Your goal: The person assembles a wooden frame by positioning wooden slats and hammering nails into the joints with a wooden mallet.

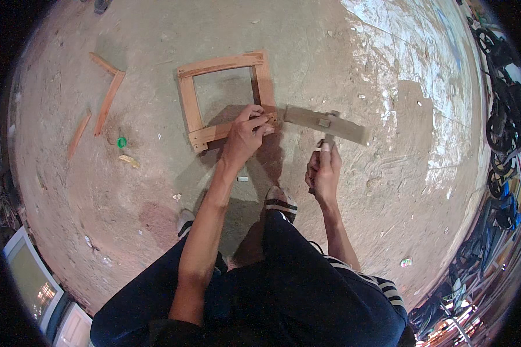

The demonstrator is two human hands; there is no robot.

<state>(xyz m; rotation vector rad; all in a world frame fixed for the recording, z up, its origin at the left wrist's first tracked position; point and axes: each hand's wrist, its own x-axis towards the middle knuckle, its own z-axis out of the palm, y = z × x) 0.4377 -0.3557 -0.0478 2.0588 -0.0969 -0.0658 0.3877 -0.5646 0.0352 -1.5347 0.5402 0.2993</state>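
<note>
A four-sided wooden frame (187,95) lies on the floor in front of me, its pieces lapped at the corners. My left hand (248,134) is closed at the frame's near right corner, fingertips pinched over the wood; whatever is between them is too small to make out. To the right, my right hand (325,168) is wrapped round the handle of a mallet (344,128). The mallet's long grey-brown head is raised slightly tilted, with the handle's end showing through its middle. Its left end appears beside the corner under my left hand.
Two joined wooden strips (109,101) and a loose strip (79,135) lie at the left, near a green ring (121,141) and a yellowish scrap (129,161). A small white piece (242,179) lies between my feet. Wheels and clutter (498,127) line the right edge.
</note>
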